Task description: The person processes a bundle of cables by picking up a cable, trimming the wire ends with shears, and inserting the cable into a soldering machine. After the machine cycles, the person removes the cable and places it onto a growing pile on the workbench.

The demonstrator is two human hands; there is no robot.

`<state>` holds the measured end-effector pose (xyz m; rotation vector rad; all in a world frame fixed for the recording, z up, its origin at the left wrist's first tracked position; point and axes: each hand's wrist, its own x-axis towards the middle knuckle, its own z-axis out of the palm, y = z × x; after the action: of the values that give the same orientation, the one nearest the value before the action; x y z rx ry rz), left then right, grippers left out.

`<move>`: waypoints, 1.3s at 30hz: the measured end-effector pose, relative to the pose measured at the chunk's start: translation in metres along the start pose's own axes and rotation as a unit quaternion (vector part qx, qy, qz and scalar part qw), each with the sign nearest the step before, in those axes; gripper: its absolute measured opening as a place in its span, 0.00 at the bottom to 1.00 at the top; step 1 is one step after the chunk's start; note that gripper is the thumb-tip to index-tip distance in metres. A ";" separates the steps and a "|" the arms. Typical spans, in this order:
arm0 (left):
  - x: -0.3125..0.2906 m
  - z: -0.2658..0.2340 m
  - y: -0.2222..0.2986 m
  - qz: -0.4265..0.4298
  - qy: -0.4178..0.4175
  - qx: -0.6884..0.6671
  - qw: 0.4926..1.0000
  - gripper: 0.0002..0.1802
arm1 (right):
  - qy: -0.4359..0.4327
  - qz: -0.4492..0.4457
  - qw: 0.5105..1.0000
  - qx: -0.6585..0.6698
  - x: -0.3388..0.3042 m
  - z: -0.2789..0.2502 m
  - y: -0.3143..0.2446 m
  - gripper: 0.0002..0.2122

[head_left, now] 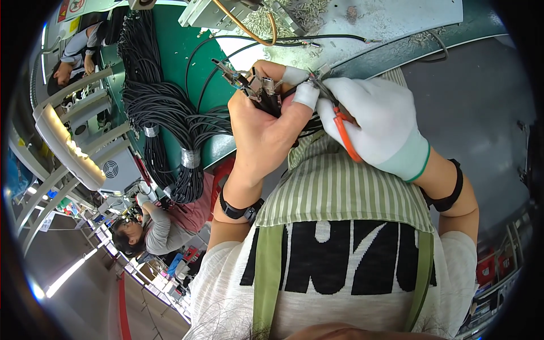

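My left hand [255,130] is closed around several black cables with metal connectors [258,86] sticking up past the fingers. White covers sit on its thumb and forefinger, which pinch one cable end. My right hand [378,122], in a white glove with a green cuff, grips orange-handled pliers [345,134]. The plier jaws are at that pinched cable end, close to the left fingertips; whether they bite on it I cannot tell. Behind the left wrist, a large bundle of black cables [164,110] bound with silvery bands lies along the green table and hangs over its edge.
A white sheet [396,17] strewn with small pale scraps covers the table's far side. Beside it stands a metal fixture [212,14] with a brown tube [243,27]. A lit lamp [68,148] is at left. Two co-workers sit further left, one in a grey sleeve [164,229].
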<state>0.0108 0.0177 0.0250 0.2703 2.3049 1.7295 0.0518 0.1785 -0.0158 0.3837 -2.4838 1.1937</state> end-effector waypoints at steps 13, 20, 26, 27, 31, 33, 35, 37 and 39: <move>0.054 -0.037 -0.043 -0.150 -0.035 -0.232 0.961 0.02 | -0.133 0.078 0.979 0.134 0.056 -0.027 0.041 0.10; 0.075 -0.025 -0.039 -0.122 -0.059 -0.194 0.972 0.03 | -0.012 -0.328 0.943 0.057 0.112 -0.012 0.071 0.10; 0.068 -0.023 -0.027 0.003 -0.022 0.017 1.000 0.08 | -0.248 0.081 0.923 0.284 0.108 -0.018 0.057 0.09; 0.068 -0.023 -0.027 0.039 -0.022 0.070 0.996 0.09 | -0.227 0.059 0.932 0.276 0.107 -0.016 0.057 0.09; 0.066 -0.019 -0.032 0.056 -0.024 -0.002 0.998 0.07 | -0.257 0.276 0.753 0.539 0.102 -0.007 0.067 0.11; 0.065 -0.020 -0.033 0.055 -0.025 -0.004 0.998 0.06 | -0.253 0.259 0.749 0.555 0.101 -0.006 0.070 0.10; 0.065 -0.021 -0.034 0.049 -0.028 -0.012 0.998 0.06 | -0.248 0.228 0.737 0.585 0.101 -0.006 0.071 0.10; 0.066 -0.020 -0.035 0.047 -0.018 0.007 0.999 0.07 | -0.248 0.190 0.796 0.518 0.103 -0.006 0.072 0.09; 0.068 -0.020 -0.035 0.042 0.003 0.042 0.998 0.08 | -0.240 0.109 0.891 0.369 0.105 -0.007 0.072 0.08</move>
<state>-0.0598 0.0093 -0.0095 0.3833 2.4074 1.6761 -0.0695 0.2181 -0.0164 0.6689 -2.3799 2.3907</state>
